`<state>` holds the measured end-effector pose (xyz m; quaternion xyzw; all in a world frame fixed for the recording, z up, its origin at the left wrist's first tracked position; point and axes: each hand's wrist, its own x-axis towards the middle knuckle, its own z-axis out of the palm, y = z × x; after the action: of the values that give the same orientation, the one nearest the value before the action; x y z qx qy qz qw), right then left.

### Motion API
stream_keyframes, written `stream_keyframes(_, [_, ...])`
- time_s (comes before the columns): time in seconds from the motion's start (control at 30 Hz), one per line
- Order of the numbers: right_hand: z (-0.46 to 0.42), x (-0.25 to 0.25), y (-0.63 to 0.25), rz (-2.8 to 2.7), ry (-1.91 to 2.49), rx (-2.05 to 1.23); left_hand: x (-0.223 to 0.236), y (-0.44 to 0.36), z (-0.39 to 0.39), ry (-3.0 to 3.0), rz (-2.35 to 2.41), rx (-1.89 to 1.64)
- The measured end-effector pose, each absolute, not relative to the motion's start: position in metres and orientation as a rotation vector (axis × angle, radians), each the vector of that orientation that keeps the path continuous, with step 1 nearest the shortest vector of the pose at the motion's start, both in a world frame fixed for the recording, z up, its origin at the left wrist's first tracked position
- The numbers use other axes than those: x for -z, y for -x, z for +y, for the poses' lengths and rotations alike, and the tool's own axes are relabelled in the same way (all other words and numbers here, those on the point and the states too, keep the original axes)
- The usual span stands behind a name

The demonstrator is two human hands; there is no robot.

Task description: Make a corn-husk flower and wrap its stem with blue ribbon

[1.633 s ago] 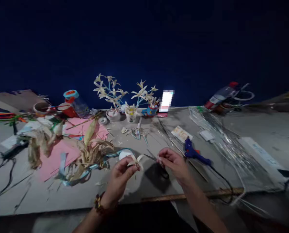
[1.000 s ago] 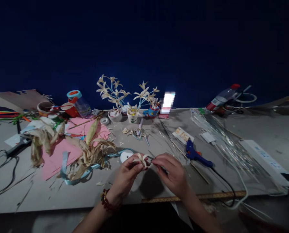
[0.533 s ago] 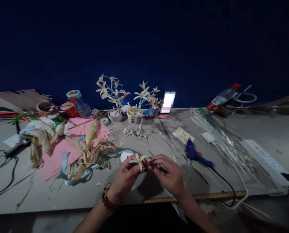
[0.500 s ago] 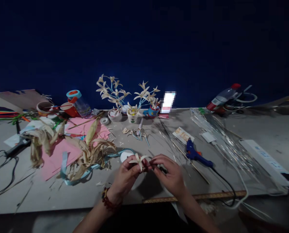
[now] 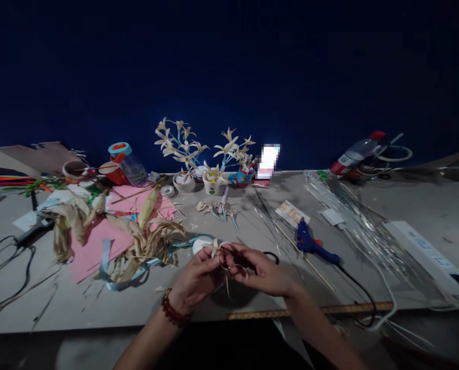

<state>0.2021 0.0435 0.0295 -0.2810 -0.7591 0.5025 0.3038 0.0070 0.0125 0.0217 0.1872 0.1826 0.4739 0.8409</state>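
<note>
A small cream flower made of dried corn husk (image 5: 216, 248) is between my two hands, its narrow petals curling up and down around the fingers. My left hand (image 5: 198, 277), with a red bead bracelet on the wrist, is closed on it in a pinch. From the other side my right hand (image 5: 266, 272) has its fingertips closed on the petals. The flower's base is hidden by the fingers. Just behind the left fingers lies a white spool (image 5: 201, 245). Farther back, small husk flowers on light blue stems (image 5: 229, 216) lie on the table.
Dried corn husks (image 5: 152, 244) and pink paper (image 5: 94, 254) lie to the left with blue ribbon (image 5: 106, 262). A blue glue gun (image 5: 316, 246), thin wires (image 5: 368, 221) and a power strip (image 5: 422, 252) are on the right. Cups with husk flowers (image 5: 212, 183) stand at the back.
The flower has tipped and turned in my fingers, with petals now hanging below. My right hand has rolled over and moved left against it. The left hand keeps its hold.
</note>
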Motion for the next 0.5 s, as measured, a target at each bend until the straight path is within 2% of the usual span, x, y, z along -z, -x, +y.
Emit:
stream_keyframes(0.27, [0.041,-0.027,-0.193,-1.978,0.917,-1.096,-0.027,-0.002,0.012,-0.351,0.413,-0.980])
stream_keyframes(0.4, [0.050,-0.023,-0.213,-1.550,1.086,-1.218,-0.034,0.014,0.014,-0.427,0.476,-1.026])
stream_keyframes(0.5, [0.061,-0.023,-0.237,-1.183,1.151,-1.117,-0.041,0.042,0.015,-0.511,0.517,-1.040])
